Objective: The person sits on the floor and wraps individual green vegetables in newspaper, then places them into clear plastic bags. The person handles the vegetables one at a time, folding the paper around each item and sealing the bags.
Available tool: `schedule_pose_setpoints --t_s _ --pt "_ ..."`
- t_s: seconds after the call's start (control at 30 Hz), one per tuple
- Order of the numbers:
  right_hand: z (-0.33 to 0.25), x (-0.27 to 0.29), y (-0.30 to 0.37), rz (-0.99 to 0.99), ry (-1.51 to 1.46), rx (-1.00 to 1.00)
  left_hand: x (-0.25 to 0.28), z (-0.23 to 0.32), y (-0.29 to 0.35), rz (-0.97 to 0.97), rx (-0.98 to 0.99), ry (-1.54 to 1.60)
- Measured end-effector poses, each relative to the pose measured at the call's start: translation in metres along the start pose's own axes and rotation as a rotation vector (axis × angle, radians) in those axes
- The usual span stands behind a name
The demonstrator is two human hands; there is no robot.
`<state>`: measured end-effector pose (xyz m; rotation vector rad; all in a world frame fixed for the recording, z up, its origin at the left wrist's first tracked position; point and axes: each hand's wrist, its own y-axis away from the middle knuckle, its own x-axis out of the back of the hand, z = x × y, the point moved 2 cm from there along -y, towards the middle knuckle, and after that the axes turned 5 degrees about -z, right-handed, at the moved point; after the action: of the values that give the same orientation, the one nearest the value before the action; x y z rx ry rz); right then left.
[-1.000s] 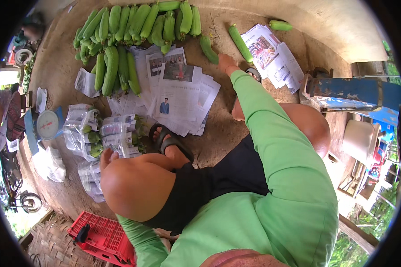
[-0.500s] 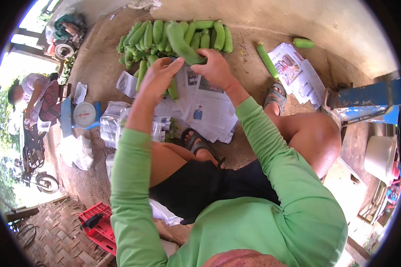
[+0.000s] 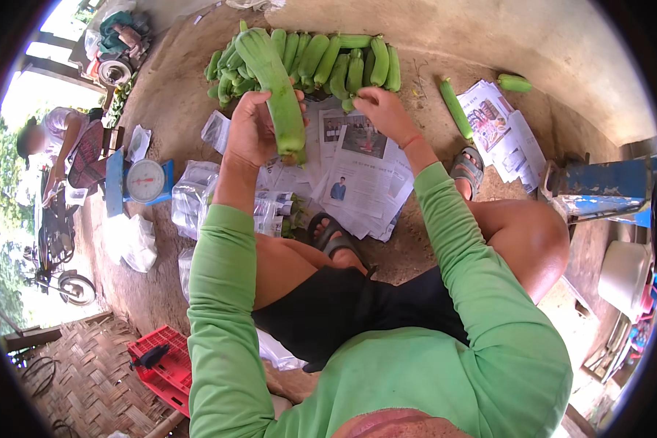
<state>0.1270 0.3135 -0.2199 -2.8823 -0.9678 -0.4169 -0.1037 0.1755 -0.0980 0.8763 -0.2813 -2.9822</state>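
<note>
A long green sponge gourd (image 3: 271,77) is in my left hand (image 3: 250,133), whose fingers wrap round its side. It stands nearly lengthwise to me, with its thick blunt end toward me. My right hand (image 3: 388,117) is apart from it, thumb and fingers drawn together in a pinch by the front of the gourd pile (image 3: 315,57). Whatever that pinch holds is too small or hidden to tell. Loose printed newspaper sheets (image 3: 358,196) lie on the ground below both hands. Plastic-wrapped bundles (image 3: 196,197) lie left of the sheets.
A blue dial scale (image 3: 147,181) and white plastic bags (image 3: 137,244) are at the left. Farther left a person (image 3: 64,150) sits near a motorbike. More papers (image 3: 498,131) and two single gourds are at the right, near a blue metal frame (image 3: 598,179). A red crate (image 3: 164,369) stands lower left.
My right hand has let go of the gourd and moved right. My left hand now grips the gourd alone, its blunt end swung down and left. The view has shifted slightly.
</note>
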Motion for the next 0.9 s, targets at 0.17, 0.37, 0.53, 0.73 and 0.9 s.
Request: schedule_pose_setpoints --t_s 0.17,0.37,0.53,0.73,0.9 --pt "0.145 -0.004 0.027 -0.016 0.377 -0.148 0.005 0.002 -0.006 -0.179 0.084 0.005" --pt "0.238 -0.026 0.070 -0.069 0.580 -0.243 0.025 0.002 -0.009 -0.095 0.119 -0.089" --pt "0.262 -0.022 0.071 -0.037 0.641 -0.260 0.029 0.001 -0.021 0.004 0.083 -0.136" --pt "0.224 -0.045 0.082 -0.159 0.734 -0.287 0.034 -0.012 -0.025 0.354 0.143 -0.435" --pt "0.230 -0.050 0.086 -0.104 0.777 -0.242 0.036 -0.019 -0.030 0.331 0.180 -0.595"
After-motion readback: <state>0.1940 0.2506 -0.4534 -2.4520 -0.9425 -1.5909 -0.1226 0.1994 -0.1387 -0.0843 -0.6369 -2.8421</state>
